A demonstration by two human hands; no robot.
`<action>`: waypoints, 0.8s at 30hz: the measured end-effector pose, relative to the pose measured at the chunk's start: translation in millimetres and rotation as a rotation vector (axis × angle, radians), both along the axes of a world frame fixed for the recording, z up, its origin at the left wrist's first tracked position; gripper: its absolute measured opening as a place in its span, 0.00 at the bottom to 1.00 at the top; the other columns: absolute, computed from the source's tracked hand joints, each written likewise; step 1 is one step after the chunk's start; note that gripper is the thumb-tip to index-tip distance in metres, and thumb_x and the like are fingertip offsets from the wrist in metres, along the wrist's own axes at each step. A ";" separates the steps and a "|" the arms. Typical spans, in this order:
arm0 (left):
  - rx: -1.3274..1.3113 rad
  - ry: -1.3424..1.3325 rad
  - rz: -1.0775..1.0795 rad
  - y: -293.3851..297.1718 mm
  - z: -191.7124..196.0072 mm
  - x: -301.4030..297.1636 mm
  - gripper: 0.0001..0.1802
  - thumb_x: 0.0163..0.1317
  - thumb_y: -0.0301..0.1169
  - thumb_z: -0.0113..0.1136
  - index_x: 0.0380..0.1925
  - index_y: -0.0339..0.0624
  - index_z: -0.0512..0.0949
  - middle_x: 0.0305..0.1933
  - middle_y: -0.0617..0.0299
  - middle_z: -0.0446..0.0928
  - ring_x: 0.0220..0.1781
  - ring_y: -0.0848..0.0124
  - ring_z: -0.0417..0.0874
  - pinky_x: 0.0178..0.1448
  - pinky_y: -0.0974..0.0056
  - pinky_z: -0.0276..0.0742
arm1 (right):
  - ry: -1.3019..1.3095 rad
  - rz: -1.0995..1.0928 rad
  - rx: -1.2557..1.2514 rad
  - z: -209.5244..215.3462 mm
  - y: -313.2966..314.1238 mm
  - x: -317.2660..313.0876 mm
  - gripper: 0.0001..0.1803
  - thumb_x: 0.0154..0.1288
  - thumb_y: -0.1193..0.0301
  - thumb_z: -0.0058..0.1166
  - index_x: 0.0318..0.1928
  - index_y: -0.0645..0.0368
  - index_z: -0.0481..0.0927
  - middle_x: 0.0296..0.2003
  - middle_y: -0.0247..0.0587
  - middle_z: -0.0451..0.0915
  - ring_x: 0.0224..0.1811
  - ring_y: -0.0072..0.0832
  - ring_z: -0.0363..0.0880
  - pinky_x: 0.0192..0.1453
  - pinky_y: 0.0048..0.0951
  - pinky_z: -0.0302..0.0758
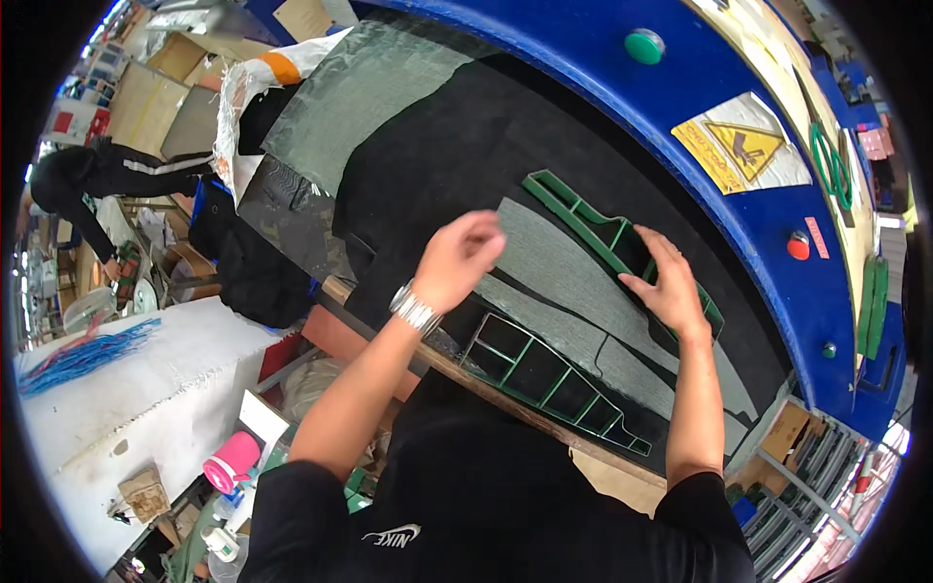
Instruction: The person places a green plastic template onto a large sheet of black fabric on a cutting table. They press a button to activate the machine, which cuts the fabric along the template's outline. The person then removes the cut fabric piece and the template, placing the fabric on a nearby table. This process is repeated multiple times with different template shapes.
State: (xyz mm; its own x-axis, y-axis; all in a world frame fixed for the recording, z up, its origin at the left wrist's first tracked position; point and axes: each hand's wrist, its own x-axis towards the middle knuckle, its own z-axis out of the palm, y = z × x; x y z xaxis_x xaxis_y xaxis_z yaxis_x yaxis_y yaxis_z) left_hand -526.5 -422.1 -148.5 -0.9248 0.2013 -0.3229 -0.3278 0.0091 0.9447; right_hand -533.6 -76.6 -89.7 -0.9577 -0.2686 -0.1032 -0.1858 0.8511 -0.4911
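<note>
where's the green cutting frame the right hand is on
In the head view, right of centre: the upper green frame lies on the black bed, under the right hand, just below the blue machine rim.

The picture is bright and easy to see in the middle. Soft light falls from above, so shadows are weak. The left hand (457, 257) is a little blurry, while the right hand (669, 282) looks sharper. The blue machine rim (622, 87) on the far right shines a bit where light hits it. Straight lines bend like a bowl near the sides. The corners are all black. Far left, the white table (146, 389) looks very bright and a bit washed out.
</note>
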 end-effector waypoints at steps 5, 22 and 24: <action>-0.600 0.185 -0.015 60.9 -9.4 -64.6 0.27 0.62 0.38 0.75 0.56 0.32 0.79 0.44 0.54 0.85 0.44 0.63 0.88 0.45 0.58 0.84 | 0.007 -0.004 -0.129 32.7 22.7 -9.3 0.36 0.56 0.72 0.74 0.65 0.63 0.76 0.64 0.53 0.78 0.68 0.48 0.77 0.74 0.40 0.72; -0.081 0.309 -0.289 -10.5 74.3 40.8 0.13 0.59 0.17 0.70 0.26 0.39 0.72 0.33 0.62 0.77 0.39 0.70 0.80 0.45 0.67 0.76 | 0.019 -0.059 -0.064 14.3 25.7 -34.3 0.37 0.55 0.72 0.74 0.66 0.61 0.77 0.64 0.50 0.79 0.68 0.46 0.77 0.73 0.40 0.72; 0.027 0.337 -0.203 -36.1 96.0 71.4 0.14 0.55 0.17 0.71 0.25 0.41 0.72 0.33 0.62 0.79 0.39 0.69 0.83 0.45 0.64 0.78 | -0.009 -0.079 -0.009 2.5 22.6 -36.9 0.37 0.56 0.72 0.74 0.66 0.62 0.77 0.64 0.49 0.79 0.67 0.47 0.77 0.73 0.41 0.72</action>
State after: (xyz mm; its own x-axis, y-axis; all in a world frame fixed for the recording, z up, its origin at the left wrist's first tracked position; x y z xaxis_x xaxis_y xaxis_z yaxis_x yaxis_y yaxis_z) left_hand -455.1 -458.2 -52.5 -0.9186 0.3953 0.0002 0.0069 0.0155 0.9999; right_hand -570.5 -54.0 -87.2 -0.9749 -0.1934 -0.1103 -0.1137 0.8585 -0.5001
